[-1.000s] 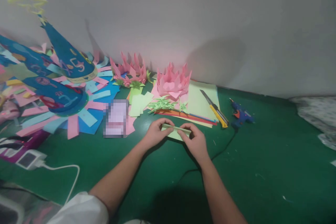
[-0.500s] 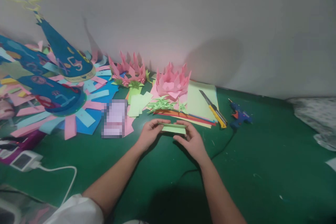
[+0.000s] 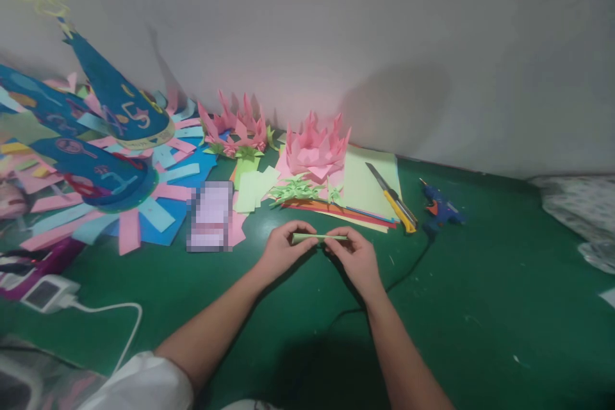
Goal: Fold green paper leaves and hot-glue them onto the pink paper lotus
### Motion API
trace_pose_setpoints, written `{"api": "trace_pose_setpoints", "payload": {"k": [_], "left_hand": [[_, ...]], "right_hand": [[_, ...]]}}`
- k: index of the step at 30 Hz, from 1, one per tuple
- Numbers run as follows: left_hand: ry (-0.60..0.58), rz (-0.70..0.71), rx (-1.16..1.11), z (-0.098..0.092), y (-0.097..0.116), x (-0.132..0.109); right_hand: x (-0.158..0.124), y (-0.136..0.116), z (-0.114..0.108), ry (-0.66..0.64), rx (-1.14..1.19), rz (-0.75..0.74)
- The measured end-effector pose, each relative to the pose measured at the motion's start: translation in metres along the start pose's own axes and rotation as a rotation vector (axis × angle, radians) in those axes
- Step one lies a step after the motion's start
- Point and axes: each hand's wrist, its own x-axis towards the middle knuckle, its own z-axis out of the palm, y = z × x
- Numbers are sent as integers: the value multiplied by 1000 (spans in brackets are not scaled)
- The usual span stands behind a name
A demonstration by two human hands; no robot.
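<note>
A narrow folded strip of light green paper [image 3: 302, 239] is held level between both hands, above the green table [image 3: 259, 320]. My left hand [image 3: 287, 246] pinches its left part, thumb in front and fingers behind. On the right part, my right hand [image 3: 354, 255] has its thumb and fingertips closed in the same way. The two thumbs nearly meet at the strip's middle. Just beyond the hands lie small green folded paper leaves [image 3: 295, 191] and a pink folded paper crown [image 3: 317, 150].
Right of the paper sheets [image 3: 369, 186] lie a yellow utility knife [image 3: 391, 198] and a blue glue gun [image 3: 439, 205] with its cord. Decorated blue cone hats [image 3: 113, 93], a second pink crown [image 3: 235, 125] and a pixelated rectangle [image 3: 210, 216] are to the left. A wall stands behind.
The green strip has turned from showing a broad face to nearly edge-on. My right thumb has closed onto it, and both thumbs have come towards its middle.
</note>
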Motion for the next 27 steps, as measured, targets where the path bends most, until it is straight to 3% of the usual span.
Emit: {"api": "trace_pose_setpoints", "payload": {"k": [4, 10, 18, 27], "left_hand": [[-25, 63, 169, -1, 2, -1], [-66, 126, 201, -1, 4, -1], [-86, 213, 193, 1, 3, 0], [-87, 255, 249, 2, 4, -2]], "right_hand": [[-1, -1, 2, -7, -35, -22], [-4, -6, 4, -19, -163, -136], [-4, -6, 3, 61, -396, -455], [-6, -6, 6, 26, -546, -511]]}}
